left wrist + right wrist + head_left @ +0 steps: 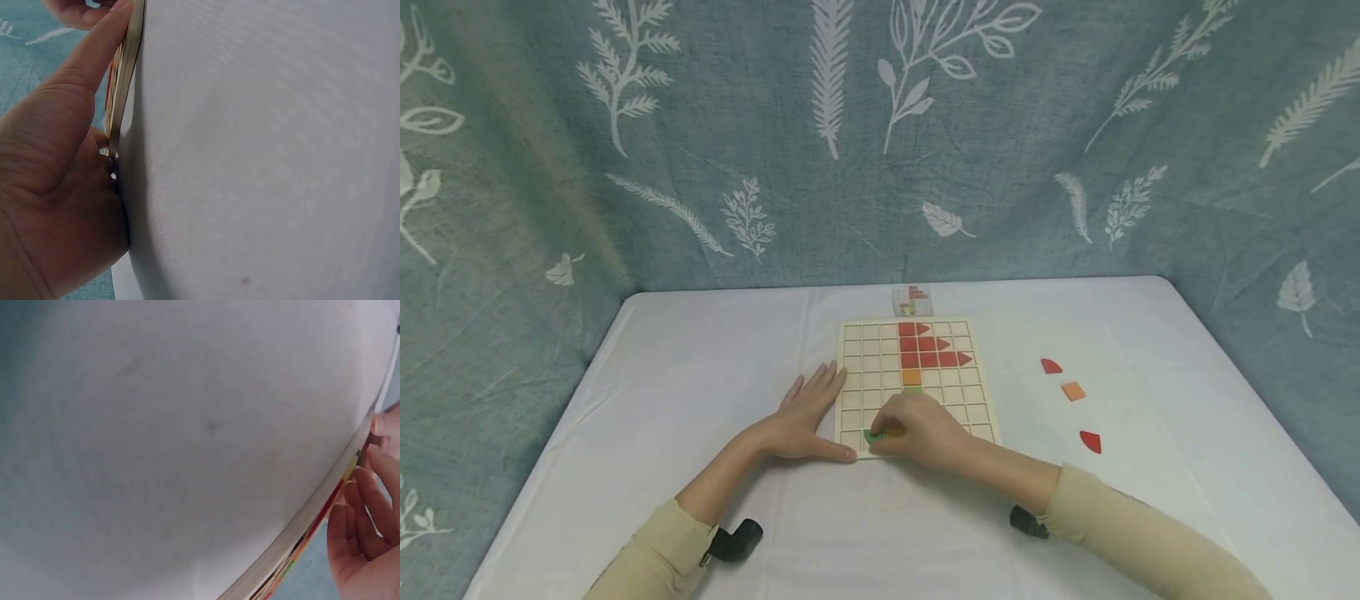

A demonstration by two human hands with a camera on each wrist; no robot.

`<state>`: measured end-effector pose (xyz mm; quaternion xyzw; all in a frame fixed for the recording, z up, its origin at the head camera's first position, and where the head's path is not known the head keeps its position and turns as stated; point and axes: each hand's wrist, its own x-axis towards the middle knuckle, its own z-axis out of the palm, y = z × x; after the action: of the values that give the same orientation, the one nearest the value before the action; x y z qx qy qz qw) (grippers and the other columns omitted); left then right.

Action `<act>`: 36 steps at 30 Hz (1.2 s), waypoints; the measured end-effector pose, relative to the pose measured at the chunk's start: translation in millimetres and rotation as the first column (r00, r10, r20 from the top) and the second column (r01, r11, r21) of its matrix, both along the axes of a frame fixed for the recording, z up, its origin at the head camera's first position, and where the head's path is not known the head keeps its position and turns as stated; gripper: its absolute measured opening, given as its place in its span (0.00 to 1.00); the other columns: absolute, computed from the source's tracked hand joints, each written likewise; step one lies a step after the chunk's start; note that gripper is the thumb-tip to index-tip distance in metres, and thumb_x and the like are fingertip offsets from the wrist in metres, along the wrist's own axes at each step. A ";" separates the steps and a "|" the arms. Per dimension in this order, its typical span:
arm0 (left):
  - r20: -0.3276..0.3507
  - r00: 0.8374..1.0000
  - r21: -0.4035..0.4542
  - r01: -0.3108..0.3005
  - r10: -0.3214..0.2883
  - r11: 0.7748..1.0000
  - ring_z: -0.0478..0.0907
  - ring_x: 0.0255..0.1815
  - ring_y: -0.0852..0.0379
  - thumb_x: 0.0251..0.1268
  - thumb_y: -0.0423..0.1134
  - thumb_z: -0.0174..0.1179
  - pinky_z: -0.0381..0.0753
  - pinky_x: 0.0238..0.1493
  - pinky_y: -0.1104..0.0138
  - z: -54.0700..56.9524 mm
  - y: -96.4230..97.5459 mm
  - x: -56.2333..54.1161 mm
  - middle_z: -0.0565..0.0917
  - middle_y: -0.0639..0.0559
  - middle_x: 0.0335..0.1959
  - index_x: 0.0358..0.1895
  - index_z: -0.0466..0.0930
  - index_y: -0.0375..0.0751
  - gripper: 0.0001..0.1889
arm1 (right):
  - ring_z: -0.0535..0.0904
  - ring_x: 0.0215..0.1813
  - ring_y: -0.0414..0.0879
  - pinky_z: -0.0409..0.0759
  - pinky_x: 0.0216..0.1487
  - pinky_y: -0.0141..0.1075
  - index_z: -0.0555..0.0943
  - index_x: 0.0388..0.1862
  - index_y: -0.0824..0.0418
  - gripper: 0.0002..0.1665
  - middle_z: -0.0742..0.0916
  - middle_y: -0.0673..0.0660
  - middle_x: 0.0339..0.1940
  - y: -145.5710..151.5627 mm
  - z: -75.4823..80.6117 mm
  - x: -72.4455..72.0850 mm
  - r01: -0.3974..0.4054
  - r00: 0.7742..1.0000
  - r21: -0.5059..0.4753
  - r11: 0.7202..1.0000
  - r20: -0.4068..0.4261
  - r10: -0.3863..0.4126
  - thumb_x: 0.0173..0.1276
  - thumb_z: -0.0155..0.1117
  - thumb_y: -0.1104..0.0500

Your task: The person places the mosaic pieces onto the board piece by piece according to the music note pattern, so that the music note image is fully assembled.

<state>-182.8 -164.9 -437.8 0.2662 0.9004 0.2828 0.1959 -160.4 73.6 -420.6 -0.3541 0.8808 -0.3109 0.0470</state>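
Observation:
A pale wooden grid board (859, 375) lies on the table with red, orange and green pieces set in its cells. My left hand (805, 417) is spread at the board's left side, fingertips at the edge and thumb at the near left corner. The left wrist view shows that thumb (94, 59) lying along the board's edge. Over the near rows, my right hand (921, 429) pinches a small green piece (871, 436) at a cell. A yellowish piece (893, 432) shows partly beneath its fingers. This hand hides several cells. Curled fingers of the right hand (369, 512) appear by the board's edge.
Right of the board lie a red quarter-round piece (1051, 366), an orange square (1073, 391) and another red quarter-round piece (1092, 442). Behind the board is a small picture card (912, 301) with a coloured pattern. A patterned curtain (850, 208) hangs behind the white table (722, 350).

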 end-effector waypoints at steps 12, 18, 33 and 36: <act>0.001 1.000 -0.015 -0.022 0.022 1.000 0.30 0.79 0.42 0.46 0.63 0.71 0.27 0.74 0.47 -0.7 2.3 1.2 0.39 0.36 0.79 0.77 0.41 0.32 0.65 | 0.81 0.43 0.42 0.82 0.48 0.35 0.87 0.43 0.53 0.12 0.87 0.45 0.41 69.0 10.8 -9.4 0.432 0.869 -0.163 0.887 0.338 -0.362 0.61 0.73 0.52; 0.005 1.000 -0.026 -0.027 0.027 0.999 0.30 0.79 0.43 0.45 0.64 0.71 0.27 0.75 0.48 0.2 4.1 1.4 0.39 0.38 0.79 0.78 0.40 0.33 0.65 | 0.81 0.48 0.48 0.82 0.51 0.40 0.84 0.49 0.59 0.18 0.86 0.54 0.46 129.9 14.2 -7.6 0.577 0.791 -0.112 0.809 0.324 -0.519 0.63 0.71 0.51; 0.000 1.000 -0.017 -0.030 0.030 0.999 0.31 0.79 0.41 0.46 0.62 0.72 0.28 0.74 0.46 1.8 3.5 0.8 0.40 0.35 0.79 0.77 0.41 0.30 0.65 | 0.77 0.52 0.61 0.81 0.48 0.47 0.76 0.57 0.68 0.27 0.82 0.67 0.51 226.3 3.2 0.5 0.664 0.711 0.140 0.735 0.188 -0.678 0.65 0.69 0.54; 0.004 0.999 -0.011 -0.032 0.032 0.999 0.32 0.79 0.41 0.46 0.62 0.72 0.29 0.74 0.46 2.2 4.3 0.8 0.40 0.35 0.79 0.77 0.41 0.30 0.64 | 0.78 0.49 0.59 0.81 0.45 0.42 0.77 0.55 0.68 0.24 0.84 0.66 0.47 227.9 2.0 -1.3 0.659 0.715 0.140 0.739 0.187 -0.673 0.64 0.69 0.56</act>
<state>-182.0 -160.6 -435.6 0.2500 0.9057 0.2815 0.1948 -161.7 301.5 -418.6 0.0258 0.9471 -0.3169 0.0428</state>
